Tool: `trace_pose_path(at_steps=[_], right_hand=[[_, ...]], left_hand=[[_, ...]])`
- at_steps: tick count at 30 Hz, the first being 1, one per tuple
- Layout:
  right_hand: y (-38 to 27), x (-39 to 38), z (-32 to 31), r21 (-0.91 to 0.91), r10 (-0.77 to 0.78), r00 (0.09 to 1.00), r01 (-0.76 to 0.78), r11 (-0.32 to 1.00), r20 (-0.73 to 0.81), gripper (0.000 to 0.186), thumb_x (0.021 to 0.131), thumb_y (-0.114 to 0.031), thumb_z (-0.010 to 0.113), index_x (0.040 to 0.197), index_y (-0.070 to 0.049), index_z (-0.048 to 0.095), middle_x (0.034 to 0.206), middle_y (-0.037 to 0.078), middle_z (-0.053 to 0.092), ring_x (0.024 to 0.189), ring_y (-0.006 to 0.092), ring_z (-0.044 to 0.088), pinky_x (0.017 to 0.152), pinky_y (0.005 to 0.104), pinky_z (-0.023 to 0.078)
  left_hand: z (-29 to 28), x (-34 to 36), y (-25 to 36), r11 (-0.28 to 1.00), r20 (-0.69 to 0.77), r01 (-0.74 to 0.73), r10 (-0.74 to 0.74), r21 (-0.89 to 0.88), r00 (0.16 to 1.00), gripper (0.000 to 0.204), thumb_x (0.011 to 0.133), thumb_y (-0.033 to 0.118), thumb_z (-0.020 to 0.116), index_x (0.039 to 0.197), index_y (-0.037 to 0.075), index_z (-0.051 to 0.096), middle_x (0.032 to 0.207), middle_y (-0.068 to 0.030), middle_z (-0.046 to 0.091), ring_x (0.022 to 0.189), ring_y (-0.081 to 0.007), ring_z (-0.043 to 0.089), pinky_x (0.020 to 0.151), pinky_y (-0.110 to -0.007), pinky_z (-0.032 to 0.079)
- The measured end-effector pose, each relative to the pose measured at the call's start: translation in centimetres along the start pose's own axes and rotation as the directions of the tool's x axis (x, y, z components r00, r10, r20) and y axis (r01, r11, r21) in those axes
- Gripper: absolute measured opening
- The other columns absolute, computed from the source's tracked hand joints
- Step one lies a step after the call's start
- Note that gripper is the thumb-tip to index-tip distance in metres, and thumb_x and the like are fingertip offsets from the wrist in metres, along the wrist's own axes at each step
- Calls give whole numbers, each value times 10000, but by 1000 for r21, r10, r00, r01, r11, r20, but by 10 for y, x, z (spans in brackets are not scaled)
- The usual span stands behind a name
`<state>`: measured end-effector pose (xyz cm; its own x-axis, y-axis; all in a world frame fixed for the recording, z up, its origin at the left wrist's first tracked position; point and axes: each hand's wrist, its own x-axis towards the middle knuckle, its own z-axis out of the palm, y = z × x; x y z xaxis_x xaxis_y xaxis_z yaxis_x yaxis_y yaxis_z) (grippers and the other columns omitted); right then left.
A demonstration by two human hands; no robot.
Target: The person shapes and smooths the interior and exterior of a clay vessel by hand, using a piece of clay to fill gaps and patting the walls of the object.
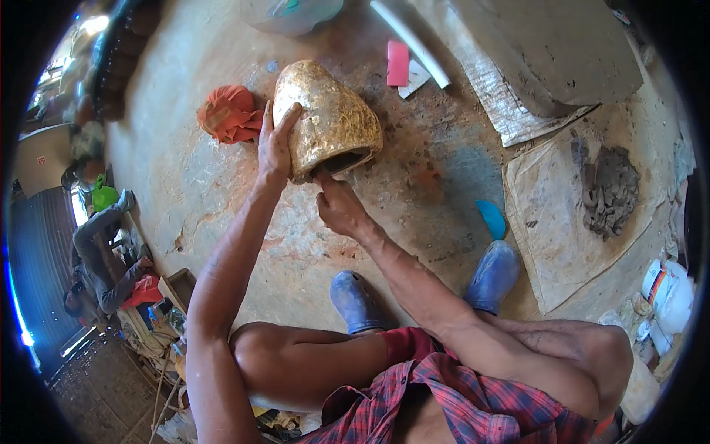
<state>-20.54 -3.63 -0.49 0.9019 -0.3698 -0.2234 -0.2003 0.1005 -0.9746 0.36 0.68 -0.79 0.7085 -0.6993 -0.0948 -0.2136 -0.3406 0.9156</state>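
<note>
left grip [276, 150] lying spread against hollow golden form [329, 111] | right grip [344, 207] entering its shadowed mouth [347, 160], fingertips hiding, cannot tell closure

Red-and-blue plaid shirt [473, 407], dark-red shorts [409, 346], dusty blue shoes [495, 274], apparently rubber.

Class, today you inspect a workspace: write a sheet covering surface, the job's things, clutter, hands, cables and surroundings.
Surface: worn, stained floor.
Job's things: mottled gold-brown hollow vessel, tilted, its dark opening at the near end.
Clutter: orange bundle left of the vessel; pink rectangle and white strip beyond; blue curved piece near a blue shoe; grey clay-like heap on a pale sheet.
Hands: left hand against the vessel's side; right hand at the opening, fingertips partly hidden.
Cables: nothing seen.
Surroundings: another person at left; corrugated wall.
</note>
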Motion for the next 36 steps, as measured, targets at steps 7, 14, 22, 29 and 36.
trace_pose_path(at_steps=[7,14,22,29,36], right_hand=[[34,21,-10,284,-40,999,43,958,-15,636,903,51,514,1529,27,402,1190,272,689,973,410,716,662,471,607],[25,22,6,257,-6,999,-6,966,47,722,910,72,473,1611,-65,373,1484,143,608,696,239,735,530,311,556],[-20,-22,-17,-20,15,998,-17,1000,-67,389,970,-24,541,1351,-22,620,1245,180,726,860,215,762,673,336,585],[-132,26,-81,-379,-427,810,278,883,-401,268,1026,-224,680,1156,-8,772,912,115,781,835,190,747,766,338,572],[-82,130,-90,-606,-53,973,-96,790,-223,1029,926,-686,653,1632,9,377,1542,325,533,1460,434,505,1219,475,361]], left_hand=[[34,1,57,941,-127,216,-255,-262,959,703,942,272,767,1531,-21,516,1544,-288,497,1423,-337,548,1147,-402,476],[11,1,55,983,-98,183,-183,-5,978,1123,823,613,814,1600,-81,393,1532,-290,550,1403,-309,573,1160,-377,441],[11,-8,73,928,-92,264,-248,261,964,1176,829,771,702,1646,0,354,1541,-341,507,1451,-437,506,1195,-449,412],[-34,-38,101,865,-285,47,113,500,952,630,883,501,784,1363,104,688,1280,-209,734,1197,-382,699,1011,-481,558],[-16,-140,72,971,114,133,-112,-200,987,285,950,249,698,940,-19,793,726,-42,732,623,-102,621,597,-342,517]])
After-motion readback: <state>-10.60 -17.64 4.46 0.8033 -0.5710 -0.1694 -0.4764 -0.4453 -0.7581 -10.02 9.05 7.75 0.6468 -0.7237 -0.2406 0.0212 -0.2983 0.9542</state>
